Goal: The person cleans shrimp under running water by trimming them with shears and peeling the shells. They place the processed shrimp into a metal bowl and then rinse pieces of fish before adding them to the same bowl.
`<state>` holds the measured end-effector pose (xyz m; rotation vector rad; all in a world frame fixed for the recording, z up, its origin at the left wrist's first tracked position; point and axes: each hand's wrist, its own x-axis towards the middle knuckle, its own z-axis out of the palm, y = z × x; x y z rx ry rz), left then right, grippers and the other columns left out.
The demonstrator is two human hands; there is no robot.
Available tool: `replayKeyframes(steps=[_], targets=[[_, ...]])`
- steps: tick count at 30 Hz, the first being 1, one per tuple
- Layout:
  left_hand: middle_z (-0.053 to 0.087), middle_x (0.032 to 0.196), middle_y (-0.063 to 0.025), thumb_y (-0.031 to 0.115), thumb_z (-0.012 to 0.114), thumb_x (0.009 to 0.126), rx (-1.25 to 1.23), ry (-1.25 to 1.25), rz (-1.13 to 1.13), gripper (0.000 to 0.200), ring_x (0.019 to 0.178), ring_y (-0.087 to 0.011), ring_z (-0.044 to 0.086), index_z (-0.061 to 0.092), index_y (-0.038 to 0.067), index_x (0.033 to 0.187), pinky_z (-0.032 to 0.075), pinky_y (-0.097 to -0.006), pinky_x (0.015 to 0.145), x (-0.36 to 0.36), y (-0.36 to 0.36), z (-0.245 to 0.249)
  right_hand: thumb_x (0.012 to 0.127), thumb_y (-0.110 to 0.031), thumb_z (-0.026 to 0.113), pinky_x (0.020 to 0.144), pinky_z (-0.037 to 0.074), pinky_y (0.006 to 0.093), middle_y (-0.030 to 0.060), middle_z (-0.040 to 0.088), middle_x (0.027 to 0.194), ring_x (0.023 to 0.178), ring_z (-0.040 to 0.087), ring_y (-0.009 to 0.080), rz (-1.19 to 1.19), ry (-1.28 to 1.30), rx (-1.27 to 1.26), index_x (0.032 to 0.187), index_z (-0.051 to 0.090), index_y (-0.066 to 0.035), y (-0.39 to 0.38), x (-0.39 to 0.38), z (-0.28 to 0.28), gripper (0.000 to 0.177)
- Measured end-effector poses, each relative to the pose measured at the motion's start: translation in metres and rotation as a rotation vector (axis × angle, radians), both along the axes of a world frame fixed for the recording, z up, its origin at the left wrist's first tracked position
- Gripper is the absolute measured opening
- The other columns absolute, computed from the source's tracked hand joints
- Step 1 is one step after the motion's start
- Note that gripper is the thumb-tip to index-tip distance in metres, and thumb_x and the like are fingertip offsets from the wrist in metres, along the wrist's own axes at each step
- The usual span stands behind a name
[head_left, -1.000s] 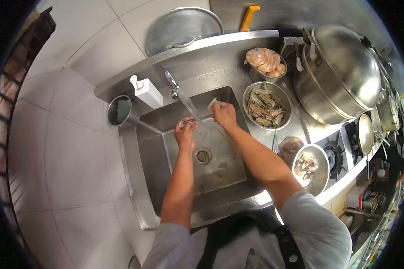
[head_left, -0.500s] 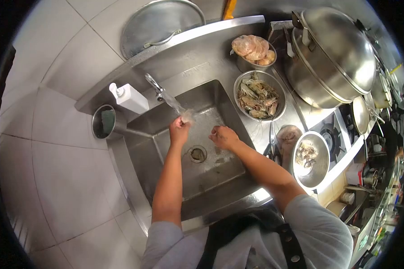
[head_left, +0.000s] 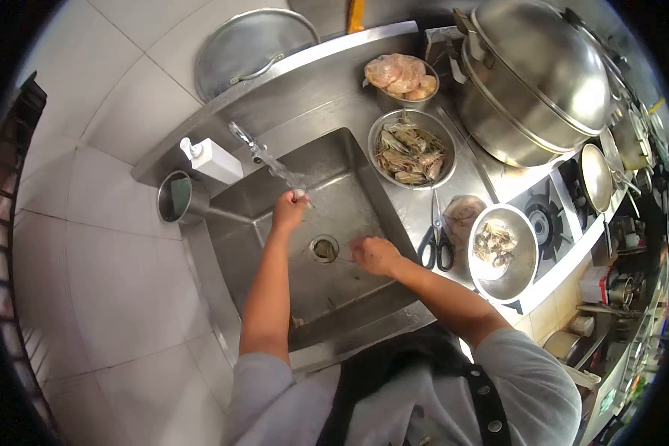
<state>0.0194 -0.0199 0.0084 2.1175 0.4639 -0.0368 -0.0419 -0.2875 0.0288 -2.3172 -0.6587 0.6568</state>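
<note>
My left hand (head_left: pixel 289 210) is closed on a small pale piece (head_left: pixel 299 195), too small to name surely, under the water running from the faucet (head_left: pixel 245 140). My right hand (head_left: pixel 375 255) is over the steel sink (head_left: pixel 275 293), to the right of the drain (head_left: pixel 324 249); its fingers are blurred. On the counter beside the sink are a bowl of shrimp (head_left: pixel 411 154), black-handled scissors (head_left: pixel 435 241) and a steel bowl with pale peeled pieces (head_left: pixel 496 245).
A metal pot holds bagged pinkish food (head_left: pixel 401 76). Further right stand a big domed steamer (head_left: pixel 539 82) and a gas burner (head_left: pixel 540 218). A white pump bottle (head_left: pixel 215 161) and a steel cup (head_left: pixel 178 197) flank the sink's left corner. A round lid (head_left: pixel 256 48) leans behind.
My right hand has moved down and slightly right in the sink, closer to the drain's level. The view has shifted a little, and more of the scissors shows.
</note>
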Motion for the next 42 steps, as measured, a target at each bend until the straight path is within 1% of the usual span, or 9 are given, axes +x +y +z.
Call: replayKeyframes(steps=[7, 9, 12, 18, 22, 26, 33, 35, 42], targets=[[0.068, 0.089, -0.0205, 0.022, 0.071, 0.077, 0.809, 0.201, -0.313, 0.032, 0.082, -0.0322, 0.067, 0.067, -0.002, 0.098, 0.051, -0.0405, 0.072, -0.026, -0.002, 0.008, 0.078, -0.017, 0.057, 0.073, 0.053, 0.0442, 0.0194, 0.067, 0.09, 0.085, 0.067, 0.0358, 0.208, -0.05, -0.161, 0.084, 0.068, -0.003, -0.058, -0.045, 0.001, 0.018], [0.068, 0.089, -0.0166, 0.021, 0.071, 0.078, 0.458, 0.493, -0.175, 0.035, 0.073, -0.0284, 0.068, 0.064, -0.001, 0.105, 0.053, -0.0365, 0.063, -0.03, -0.019, 0.016, 0.082, -0.03, 0.061, 0.077, 0.051, 0.0447, 0.0183, 0.067, 0.087, 0.088, 0.065, 0.0355, 0.298, -0.075, -0.157, 0.091, 0.065, -0.005, -0.075, -0.054, 0.002, 0.027], [0.067, 0.083, -0.0096, 0.018, 0.068, 0.081, -0.026, 0.449, -0.04, 0.032, 0.064, -0.0203, 0.065, 0.064, 0.002, 0.108, 0.051, -0.0283, 0.053, -0.043, -0.084, 0.06, 0.084, -0.029, 0.061, 0.076, 0.051, 0.0442, 0.0171, 0.066, 0.086, 0.085, 0.064, 0.0352, 0.267, -0.154, -0.01, 0.089, 0.064, -0.004, -0.113, -0.066, 0.019, 0.026], [0.064, 0.103, -0.0075, 0.018, 0.06, 0.091, -0.59, 0.253, -0.426, 0.029, 0.086, -0.0145, 0.063, 0.057, 0.002, 0.115, 0.053, -0.0287, 0.062, -0.052, -0.24, 0.152, 0.085, -0.023, 0.062, 0.073, 0.051, 0.0435, 0.0157, 0.064, 0.092, 0.087, 0.063, 0.0341, 0.08, -0.354, 0.433, 0.093, 0.065, -0.004, -0.221, -0.085, 0.089, 0.021], [0.063, 0.112, -0.0119, 0.021, 0.059, 0.092, -0.813, 0.27, -0.751, 0.039, 0.092, -0.018, 0.064, 0.052, 0.001, 0.124, 0.054, -0.032, 0.068, -0.043, -0.302, 0.157, 0.081, -0.015, 0.067, 0.069, 0.051, 0.0387, 0.0133, 0.065, 0.086, 0.081, 0.063, 0.0315, -0.027, -0.399, 0.375, 0.09, 0.066, -0.004, -0.277, -0.089, 0.107, 0.015], [0.063, 0.113, -0.0144, 0.021, 0.058, 0.092, -0.767, 0.315, -0.766, 0.041, 0.092, -0.0193, 0.065, 0.05, 0.0, 0.126, 0.054, -0.0322, 0.072, -0.042, -0.312, 0.158, 0.083, -0.02, 0.065, 0.068, 0.05, 0.042, 0.0134, 0.064, 0.084, 0.078, 0.063, 0.0333, -0.187, -0.3, 0.283, 0.091, 0.066, -0.005, -0.3, -0.092, 0.123, 0.017], [0.066, 0.107, -0.011, 0.014, 0.06, 0.088, -0.249, -0.034, -0.433, 0.027, 0.082, -0.0173, 0.065, 0.06, 0.001, 0.113, 0.052, -0.0319, 0.068, 0.036, -0.233, 0.112, 0.083, -0.02, 0.065, 0.067, 0.05, 0.0412, 0.014, 0.065, 0.083, 0.078, 0.064, 0.033, -0.191, -0.327, 0.291, 0.088, 0.067, -0.003, -0.253, -0.098, 0.125, 0.017], [0.069, 0.091, -0.0097, 0.011, 0.063, 0.083, 0.265, -0.241, -0.304, 0.019, 0.081, -0.0219, 0.065, 0.067, 0.005, 0.1, 0.051, -0.0345, 0.07, 0.058, -0.222, 0.107, 0.084, -0.021, 0.064, 0.071, 0.052, 0.0405, 0.0151, 0.065, 0.086, 0.083, 0.064, 0.0318, -0.056, -0.389, 0.309, 0.086, 0.065, -0.003, -0.23, -0.095, 0.12, 0.018], [0.063, 0.107, -0.0123, 0.011, 0.067, 0.08, 0.737, -0.303, -0.635, 0.024, 0.104, -0.0287, 0.057, 0.067, 0.007, 0.103, 0.047, -0.04, 0.084, 0.108, -0.211, 0.071, 0.084, -0.023, 0.06, 0.073, 0.052, 0.0411, 0.016, 0.061, 0.094, 0.089, 0.062, 0.0307, 0.073, -0.349, 0.018, 0.09, 0.06, -0.001, -0.169, -0.083, 0.069, 0.023]])
